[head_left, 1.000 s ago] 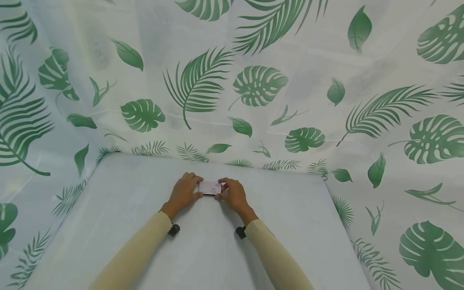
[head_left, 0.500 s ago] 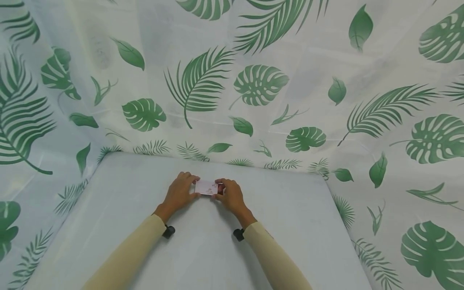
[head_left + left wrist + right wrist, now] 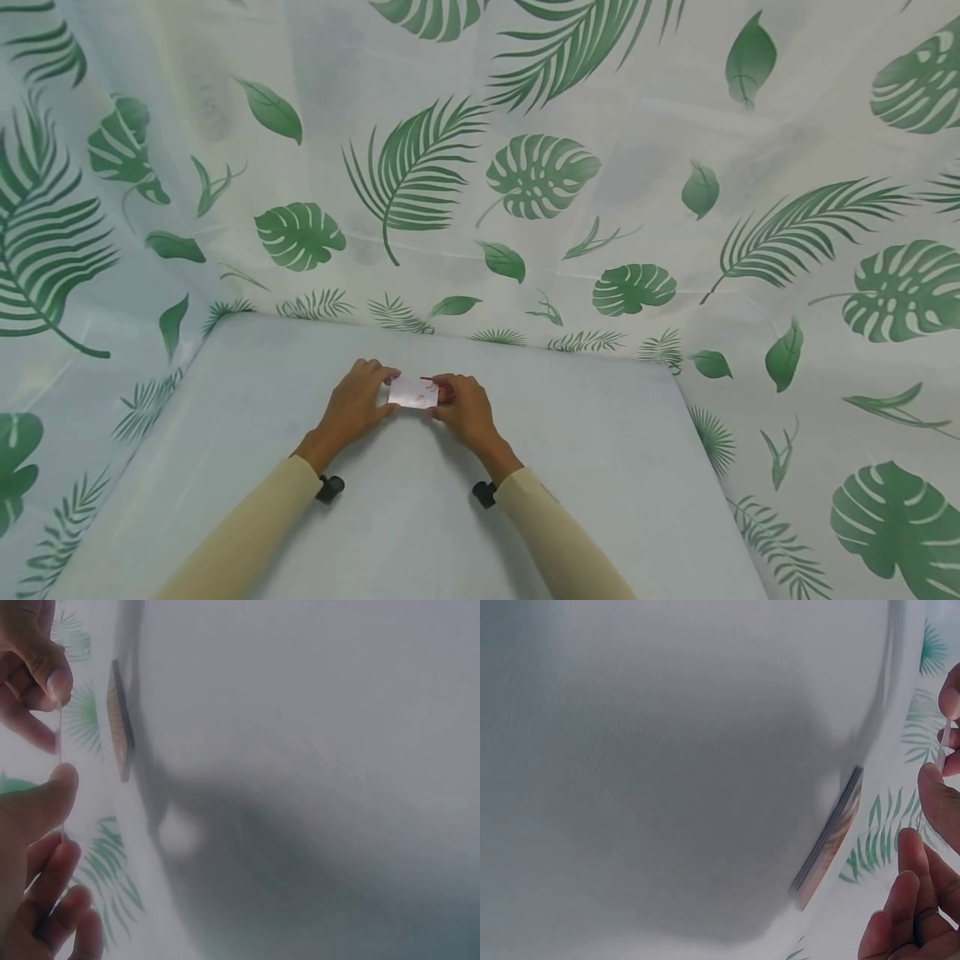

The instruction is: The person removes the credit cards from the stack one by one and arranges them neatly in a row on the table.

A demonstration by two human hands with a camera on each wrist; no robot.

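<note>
1 thin card (image 3: 412, 392) is pinched by the left hand (image 3: 351, 405) and the right hand (image 3: 469, 412) above the white table (image 3: 408, 525).

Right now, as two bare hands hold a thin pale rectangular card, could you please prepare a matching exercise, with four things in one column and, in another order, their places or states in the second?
Things
1. thin pale rectangular card
2. flat dark-edged rectangular stack
3. white sheet with green leaf print
4. long beige fabric sleeves

Places or states
A. lying on the smooth whitish tabletop
B. worn, stopping short of the hands
C. pinched by the left hand and right hand
D. rising behind the tabletop

Right pairs: 1-C, 2-A, 3-D, 4-B
</note>
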